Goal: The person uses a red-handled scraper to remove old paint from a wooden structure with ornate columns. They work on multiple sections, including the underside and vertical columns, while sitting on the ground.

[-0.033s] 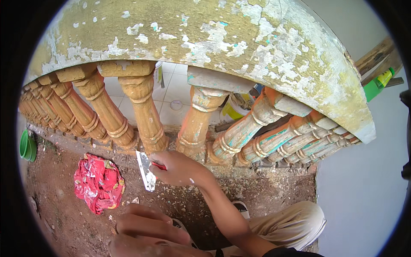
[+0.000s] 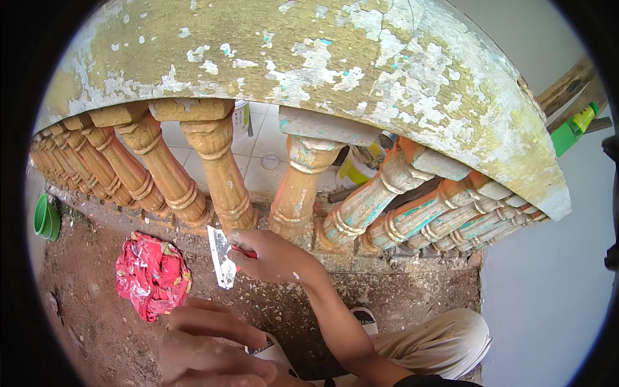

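Note:
My right hand is closed round the red handle of a putty knife. Its wide metal blade, smeared with white, points left just in front of the foot of an ochre baluster. Low in the picture, my left hand is slightly blurred, its fingers loosely bent and a little apart, and nothing shows in it. Balusters to the right, such as a partly stripped one, carry grey and turquoise patches. Above them curves a thick rail with flaking yellowish paint.
A crumpled red cloth lies on the dirt left of my hands. Green plastic pots stand at the far left. Behind the balusters are a bucket and white tiles. A green bottle and wooden planks lean by the pale wall at right.
My left hand has shifted slightly left and its fingers have parted a little. The view has moved slightly. My right hand still holds the putty knife by the same baluster.

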A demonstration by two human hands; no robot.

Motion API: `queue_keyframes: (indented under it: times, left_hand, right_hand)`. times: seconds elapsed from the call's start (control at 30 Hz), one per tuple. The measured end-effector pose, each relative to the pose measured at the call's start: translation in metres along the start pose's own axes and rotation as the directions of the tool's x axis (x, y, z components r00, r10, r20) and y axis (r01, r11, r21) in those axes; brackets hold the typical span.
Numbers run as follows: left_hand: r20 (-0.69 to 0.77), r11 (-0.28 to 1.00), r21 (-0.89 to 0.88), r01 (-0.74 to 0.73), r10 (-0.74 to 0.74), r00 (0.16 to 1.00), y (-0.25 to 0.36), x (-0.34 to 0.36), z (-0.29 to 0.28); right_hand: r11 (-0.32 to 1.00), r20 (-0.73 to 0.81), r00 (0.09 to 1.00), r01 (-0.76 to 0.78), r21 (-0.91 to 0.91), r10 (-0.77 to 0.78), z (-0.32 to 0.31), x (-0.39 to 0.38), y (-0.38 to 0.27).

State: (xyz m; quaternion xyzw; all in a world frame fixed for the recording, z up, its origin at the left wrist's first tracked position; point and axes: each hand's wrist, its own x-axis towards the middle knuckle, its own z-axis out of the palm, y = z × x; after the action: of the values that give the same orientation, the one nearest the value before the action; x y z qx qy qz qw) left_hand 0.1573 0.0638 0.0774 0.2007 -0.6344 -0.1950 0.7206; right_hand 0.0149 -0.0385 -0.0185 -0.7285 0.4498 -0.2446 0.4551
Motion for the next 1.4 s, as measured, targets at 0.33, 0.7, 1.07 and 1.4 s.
queue_keyframes:
  times: [0.33,0.7,1.07,1.4]
  left_hand:
    - [0.012,0.875,0.459,0.154,-0.18,0.984,0.008,0.043,0.08]
    - [0.178,0.353,0.86,0.369,-0.885,0.431,-0.035,0.057,0.076]
    - [0.148,0.559,0.241,0.793,-0.829,0.539,-0.114,-0.002,0.091]
    - [0.075,0.564,0.154,0.811,-0.826,0.559,-0.134,-0.006,0.092]
  right_hand:
    - [0.657,-0.353,0.933,0.227,0.719,0.064,-0.051,-0.083,0.036]
    - [0.612,-0.778,0.611,0.561,0.558,0.149,-0.029,-0.039,0.033]
    - [0.592,-0.775,0.6,0.557,0.583,0.198,-0.038,-0.03,0.038]
    - [0.784,-0.905,0.386,0.499,0.37,0.181,-0.025,-0.011,0.024]
